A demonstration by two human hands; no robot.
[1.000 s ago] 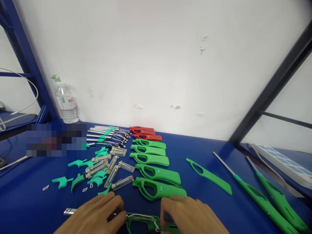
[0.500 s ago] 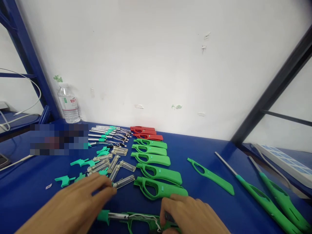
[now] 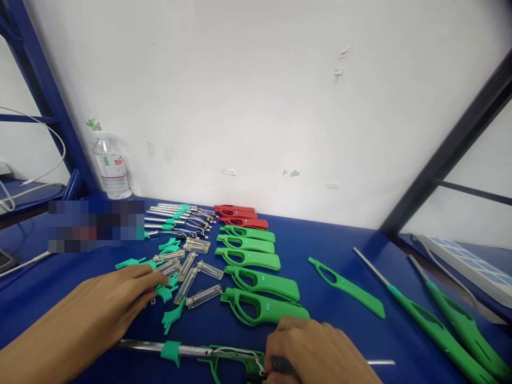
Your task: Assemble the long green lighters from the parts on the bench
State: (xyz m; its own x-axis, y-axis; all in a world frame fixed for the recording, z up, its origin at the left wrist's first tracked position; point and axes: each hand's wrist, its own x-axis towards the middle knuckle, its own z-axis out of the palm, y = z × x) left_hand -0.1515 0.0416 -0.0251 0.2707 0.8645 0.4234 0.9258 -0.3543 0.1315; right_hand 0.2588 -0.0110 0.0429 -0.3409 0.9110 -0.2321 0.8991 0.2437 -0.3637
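Two hands divide the work: the right hand (image 3: 316, 349) closes on the half-built green lighter (image 3: 224, 356) at the table's (image 3: 48, 288) near edge, pinning it. Left hand (image 3: 108, 298), fingers loosely spread, touches teal triggers (image 3: 166, 292) beside clear fuel tanks (image 3: 203, 296).
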